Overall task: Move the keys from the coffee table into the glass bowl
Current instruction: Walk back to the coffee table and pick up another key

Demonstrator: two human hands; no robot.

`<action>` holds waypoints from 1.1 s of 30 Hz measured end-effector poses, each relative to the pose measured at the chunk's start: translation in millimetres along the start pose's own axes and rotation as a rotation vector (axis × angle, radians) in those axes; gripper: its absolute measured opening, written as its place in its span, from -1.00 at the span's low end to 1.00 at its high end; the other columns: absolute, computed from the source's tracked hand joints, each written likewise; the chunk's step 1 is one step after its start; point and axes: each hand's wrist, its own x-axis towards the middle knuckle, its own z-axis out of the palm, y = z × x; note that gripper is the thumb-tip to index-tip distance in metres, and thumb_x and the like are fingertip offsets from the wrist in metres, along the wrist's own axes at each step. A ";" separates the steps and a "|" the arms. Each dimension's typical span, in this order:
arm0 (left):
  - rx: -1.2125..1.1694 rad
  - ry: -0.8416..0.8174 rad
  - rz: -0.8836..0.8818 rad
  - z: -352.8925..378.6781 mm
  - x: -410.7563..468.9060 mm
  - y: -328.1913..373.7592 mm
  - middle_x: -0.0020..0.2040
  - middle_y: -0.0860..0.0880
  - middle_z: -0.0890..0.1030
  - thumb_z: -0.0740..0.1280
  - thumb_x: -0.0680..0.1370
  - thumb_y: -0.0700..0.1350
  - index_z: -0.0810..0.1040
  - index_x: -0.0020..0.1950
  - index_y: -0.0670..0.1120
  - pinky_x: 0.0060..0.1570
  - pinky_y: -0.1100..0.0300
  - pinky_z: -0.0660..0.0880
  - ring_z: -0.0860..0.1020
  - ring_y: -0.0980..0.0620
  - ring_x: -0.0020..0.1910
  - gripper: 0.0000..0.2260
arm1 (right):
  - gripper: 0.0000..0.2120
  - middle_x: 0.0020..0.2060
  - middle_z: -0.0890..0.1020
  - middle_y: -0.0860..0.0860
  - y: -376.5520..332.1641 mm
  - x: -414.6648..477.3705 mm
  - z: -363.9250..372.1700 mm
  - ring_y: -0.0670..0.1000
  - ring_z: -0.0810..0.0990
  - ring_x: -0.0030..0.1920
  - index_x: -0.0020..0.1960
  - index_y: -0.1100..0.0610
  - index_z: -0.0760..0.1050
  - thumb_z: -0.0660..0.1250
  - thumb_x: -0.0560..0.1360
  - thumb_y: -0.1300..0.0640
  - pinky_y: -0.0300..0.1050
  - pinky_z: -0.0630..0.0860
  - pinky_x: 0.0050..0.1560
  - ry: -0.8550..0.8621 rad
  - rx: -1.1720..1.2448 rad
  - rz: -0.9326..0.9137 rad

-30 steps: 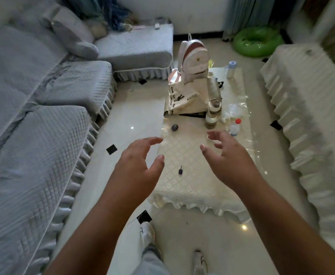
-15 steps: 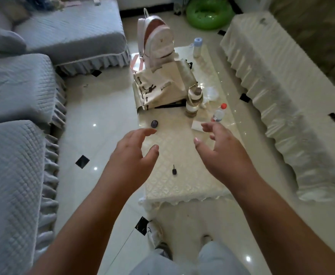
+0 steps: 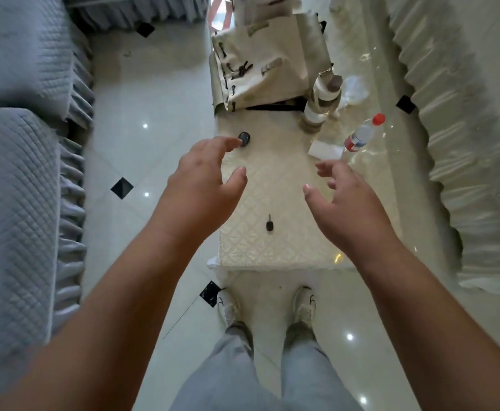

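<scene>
A small black key (image 3: 269,223) lies on the cream quilted cloth of the coffee table (image 3: 284,253), near its front edge. A dark round fob-like object (image 3: 244,138) lies further back on the left. Above the table's left side hovers my left hand (image 3: 204,179), fingers spread and holding nothing, its fingertips close to the dark round object. My right hand (image 3: 346,200) hangs over the right side, fingers relaxed and empty. The key sits between and below both hands. A clear glass shape (image 3: 354,89) shows at the back right; I cannot tell if it is the bowl.
A cream tote bag (image 3: 269,60) and a roll of tape stack (image 3: 321,105) stand at the table's back. A red-capped bottle (image 3: 362,133) and a white card (image 3: 325,150) lie on the right. Grey sofas flank the left, a covered sofa (image 3: 465,114) the right.
The view has tilted down and closer to the table. Both hands have stayed spread and empty, now lower over the cloth, with the key between them.
</scene>
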 end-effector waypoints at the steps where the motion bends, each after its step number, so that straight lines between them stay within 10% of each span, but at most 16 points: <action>1: -0.003 -0.004 -0.008 8.8 2.5 -2.4 0.32 0.13 0.47 0.27 0.56 0.07 0.40 0.37 0.15 0.27 -0.06 0.43 0.43 0.11 0.32 -0.63 | -0.56 0.32 0.49 -0.11 5.4 5.3 5.7 -0.06 0.49 0.25 0.39 -0.05 0.35 0.25 0.55 -0.12 -0.05 0.45 0.09 -0.014 -0.007 0.004; 33: -0.010 -0.032 -0.133 213.1 65.1 -150.8 0.28 0.17 0.48 0.14 0.63 0.05 0.47 0.32 0.13 0.29 -0.08 0.38 0.40 0.14 0.32 -0.71 | -0.52 0.32 0.48 0.03 224.3 108.3 321.9 0.15 0.43 0.28 0.43 -0.04 0.42 0.31 0.52 0.04 0.07 0.43 0.16 -0.403 -0.379 0.015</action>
